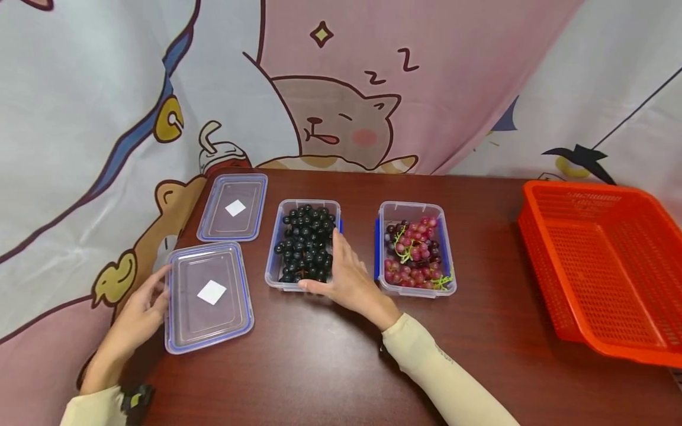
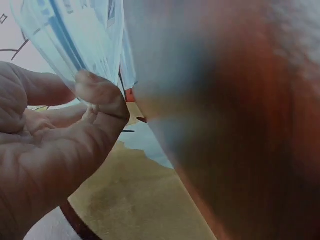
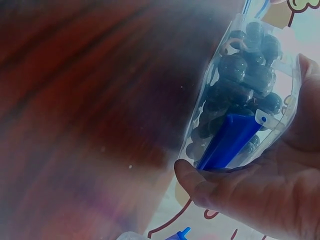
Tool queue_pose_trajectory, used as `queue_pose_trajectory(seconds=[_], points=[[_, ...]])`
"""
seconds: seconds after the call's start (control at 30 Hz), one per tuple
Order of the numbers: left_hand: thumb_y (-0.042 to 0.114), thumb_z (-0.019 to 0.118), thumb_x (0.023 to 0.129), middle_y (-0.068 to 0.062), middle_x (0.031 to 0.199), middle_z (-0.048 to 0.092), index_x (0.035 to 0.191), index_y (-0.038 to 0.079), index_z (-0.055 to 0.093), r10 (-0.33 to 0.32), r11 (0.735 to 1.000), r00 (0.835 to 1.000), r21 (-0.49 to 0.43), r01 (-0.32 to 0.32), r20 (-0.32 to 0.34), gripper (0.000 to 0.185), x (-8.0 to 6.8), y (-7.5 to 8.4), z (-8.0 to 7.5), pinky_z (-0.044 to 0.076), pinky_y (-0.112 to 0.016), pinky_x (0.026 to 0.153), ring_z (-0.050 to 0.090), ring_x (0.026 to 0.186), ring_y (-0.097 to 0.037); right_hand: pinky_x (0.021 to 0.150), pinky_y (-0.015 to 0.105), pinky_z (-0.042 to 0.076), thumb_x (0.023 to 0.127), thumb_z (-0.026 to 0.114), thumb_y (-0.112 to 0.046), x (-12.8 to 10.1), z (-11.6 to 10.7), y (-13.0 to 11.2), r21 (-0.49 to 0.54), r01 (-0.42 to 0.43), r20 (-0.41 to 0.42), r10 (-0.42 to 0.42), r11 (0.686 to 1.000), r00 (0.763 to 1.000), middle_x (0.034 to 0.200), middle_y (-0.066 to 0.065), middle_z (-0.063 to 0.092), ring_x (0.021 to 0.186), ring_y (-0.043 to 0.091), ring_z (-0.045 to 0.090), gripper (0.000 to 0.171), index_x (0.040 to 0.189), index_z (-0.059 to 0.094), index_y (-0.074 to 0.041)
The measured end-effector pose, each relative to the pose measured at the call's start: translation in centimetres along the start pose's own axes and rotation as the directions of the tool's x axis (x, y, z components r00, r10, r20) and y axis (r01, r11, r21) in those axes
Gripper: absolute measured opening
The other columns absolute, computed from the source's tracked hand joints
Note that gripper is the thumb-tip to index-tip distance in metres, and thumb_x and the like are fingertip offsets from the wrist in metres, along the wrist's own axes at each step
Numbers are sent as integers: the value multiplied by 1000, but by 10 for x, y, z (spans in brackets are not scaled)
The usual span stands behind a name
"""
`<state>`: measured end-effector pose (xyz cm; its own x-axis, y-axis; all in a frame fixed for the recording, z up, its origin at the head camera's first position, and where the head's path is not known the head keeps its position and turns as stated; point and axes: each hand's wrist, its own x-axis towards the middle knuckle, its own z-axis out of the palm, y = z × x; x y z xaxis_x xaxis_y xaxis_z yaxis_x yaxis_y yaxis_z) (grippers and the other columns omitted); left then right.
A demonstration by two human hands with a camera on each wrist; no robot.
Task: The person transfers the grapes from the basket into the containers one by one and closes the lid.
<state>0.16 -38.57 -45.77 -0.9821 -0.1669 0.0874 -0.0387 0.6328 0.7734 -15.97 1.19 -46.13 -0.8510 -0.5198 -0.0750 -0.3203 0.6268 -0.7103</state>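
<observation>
A clear tub of dark grapes [image 1: 305,239] stands mid-table. My right hand [image 1: 326,264] grips its near right corner, thumb along the front wall and fingers up the right side. The right wrist view shows that hand [image 3: 250,155] wrapped round the tub [image 3: 240,80] beside its blue side clasp [image 3: 225,140]. My left hand [image 1: 161,285] pinches the left edge of the near clear lid [image 1: 209,296], which lies at the table's left edge. In the left wrist view my thumb [image 2: 100,95] presses on the lid's rim [image 2: 75,35].
A second clear lid [image 1: 232,207] lies behind the near one. A tub of red grapes [image 1: 415,251] stands right of the dark ones. An orange mesh basket [image 1: 602,260] sits at the right. A cartoon-print cloth [image 1: 341,89] hangs behind the brown table [image 1: 319,367].
</observation>
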Motion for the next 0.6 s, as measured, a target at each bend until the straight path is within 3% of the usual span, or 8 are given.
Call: queue_pose_trajectory(seconds=[0.17,0.37,0.6], points=[[-11,43,110,-14,98,49,159,-15,34,22,996,998,-92,-17,55,50,5,8,-8,49,-27,56,53,70,-11,123,72,21,88,78,-76,-1,-1,0,0,7,3,-7,1000,1000,182,16,5,164,38,15,138,175,-7,-11],[-8,45,112,-13,100,49,162,-15,32,60,990,996,-130,-52,59,52,18,24,-14,49,-26,57,54,72,-12,122,73,22,88,78,-75,-1,-2,-2,-4,6,-6,-6,1000,1000,181,17,6,164,39,16,137,175,-6,-11],[-6,47,112,-11,100,51,162,-12,35,83,985,993,-157,-69,81,52,34,45,-10,50,-26,58,56,72,-12,122,72,22,88,78,-75,-1,-1,-1,6,1,-6,-1,1000,1000,181,17,7,164,38,17,137,176,-5,-12]])
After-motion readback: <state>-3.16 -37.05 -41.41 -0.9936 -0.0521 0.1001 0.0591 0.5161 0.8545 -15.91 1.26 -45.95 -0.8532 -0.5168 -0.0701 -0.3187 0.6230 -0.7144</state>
